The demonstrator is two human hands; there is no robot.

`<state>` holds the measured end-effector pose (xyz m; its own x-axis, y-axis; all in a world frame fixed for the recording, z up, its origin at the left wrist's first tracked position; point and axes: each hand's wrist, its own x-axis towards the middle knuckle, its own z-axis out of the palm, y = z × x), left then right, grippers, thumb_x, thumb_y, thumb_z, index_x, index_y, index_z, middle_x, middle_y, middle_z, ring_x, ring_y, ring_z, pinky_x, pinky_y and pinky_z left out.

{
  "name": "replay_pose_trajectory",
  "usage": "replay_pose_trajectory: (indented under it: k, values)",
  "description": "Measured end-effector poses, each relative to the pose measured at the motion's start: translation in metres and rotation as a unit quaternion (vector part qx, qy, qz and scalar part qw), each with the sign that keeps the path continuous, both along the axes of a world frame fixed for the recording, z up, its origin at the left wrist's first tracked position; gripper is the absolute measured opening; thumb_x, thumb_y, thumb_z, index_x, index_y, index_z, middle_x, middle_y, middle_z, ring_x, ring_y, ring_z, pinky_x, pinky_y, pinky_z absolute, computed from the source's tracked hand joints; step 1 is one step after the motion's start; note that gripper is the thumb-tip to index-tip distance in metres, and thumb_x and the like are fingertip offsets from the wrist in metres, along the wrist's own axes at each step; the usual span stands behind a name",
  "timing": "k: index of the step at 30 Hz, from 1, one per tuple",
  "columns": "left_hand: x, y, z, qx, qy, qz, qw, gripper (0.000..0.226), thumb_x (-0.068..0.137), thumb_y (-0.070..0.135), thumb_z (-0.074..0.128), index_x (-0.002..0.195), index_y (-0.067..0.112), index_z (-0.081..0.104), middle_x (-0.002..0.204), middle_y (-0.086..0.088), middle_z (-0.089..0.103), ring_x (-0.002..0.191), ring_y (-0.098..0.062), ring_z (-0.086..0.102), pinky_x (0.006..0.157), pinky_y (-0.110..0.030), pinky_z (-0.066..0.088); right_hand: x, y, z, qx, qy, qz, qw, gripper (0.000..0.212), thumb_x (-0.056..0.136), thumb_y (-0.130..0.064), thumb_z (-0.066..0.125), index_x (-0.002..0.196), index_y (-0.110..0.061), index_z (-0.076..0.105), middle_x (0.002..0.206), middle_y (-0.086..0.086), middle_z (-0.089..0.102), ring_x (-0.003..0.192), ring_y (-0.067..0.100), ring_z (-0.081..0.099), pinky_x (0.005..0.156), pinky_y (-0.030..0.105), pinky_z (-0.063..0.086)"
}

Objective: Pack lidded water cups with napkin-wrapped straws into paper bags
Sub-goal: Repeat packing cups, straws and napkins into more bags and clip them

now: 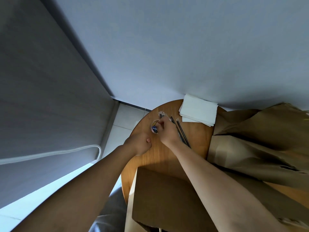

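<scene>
The small printed cup [154, 129] stands near the far left edge of the round bench [197, 136], directly under the fingertips of the right hand [167, 133], which is stretched forward and curled down onto its rim. The straws [182, 134] lie just right of that hand, long axis running away from the person. The left hand [139, 144] is held loosely fisted nearby, holding nothing.
</scene>
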<state>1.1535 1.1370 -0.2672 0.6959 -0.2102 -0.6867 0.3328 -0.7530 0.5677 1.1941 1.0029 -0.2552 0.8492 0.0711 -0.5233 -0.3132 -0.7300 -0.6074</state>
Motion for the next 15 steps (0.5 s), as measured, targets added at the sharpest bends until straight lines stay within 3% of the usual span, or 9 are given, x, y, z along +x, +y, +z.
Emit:
replay_pose_trajectory:
  k: [3, 5, 9, 15]
  values:
    - [-0.006, -0.007, 0.025, 0.0, -0.017, -0.014, 1.0, 0.023, 0.094, 0.017, 0.047, 0.086, 0.003, 0.063, 0.086, -0.018, 0.062, 0.081, -0.034, 0.061, 0.062, -0.035, 0.043, -0.009, -0.005, 0.018, 0.028, -0.015, -0.014, 0.999, 0.011, 0.095, -0.005, 0.047, 0.097, -0.01, 0.057, 0.096, 0.006, 0.062, 0.086, 0.015, 0.055, 0.073, 0.025, 0.041]
    - [-0.013, -0.012, 0.046, -0.002, -0.024, -0.036, 0.999, 0.026, 0.093, 0.018, 0.049, 0.083, 0.0, 0.065, 0.09, -0.017, 0.065, 0.088, -0.032, 0.061, 0.07, -0.038, 0.048, -0.021, -0.009, 0.035, 0.044, -0.026, -0.039, 0.998, 0.013, 0.093, -0.002, 0.049, 0.098, -0.005, 0.061, 0.092, 0.005, 0.061, 0.087, 0.016, 0.055, 0.075, 0.023, 0.042]
    - [-0.038, -0.021, 0.098, -0.03, -0.041, -0.07, 0.996, 0.024, 0.092, 0.011, 0.052, 0.11, 0.008, 0.067, 0.116, -0.006, 0.064, 0.108, -0.021, 0.057, 0.095, -0.033, 0.047, -0.052, -0.027, 0.084, 0.086, -0.067, -0.094, 0.99, 0.017, 0.091, 0.005, 0.049, 0.099, 0.007, 0.064, 0.092, 0.009, 0.061, 0.078, 0.012, 0.052, 0.065, 0.004, 0.037]
    - [-0.113, -0.02, 0.173, -0.004, -0.118, -0.081, 0.99, 0.032, 0.094, 0.007, 0.047, 0.122, 0.009, 0.063, 0.127, -0.003, 0.062, 0.12, -0.016, 0.053, 0.096, -0.019, 0.036, -0.137, -0.065, 0.142, 0.06, -0.106, -0.063, 0.991, 0.016, 0.094, -0.009, 0.052, 0.095, -0.014, 0.067, 0.101, 0.003, 0.065, 0.09, 0.018, 0.059, 0.085, 0.034, 0.049]
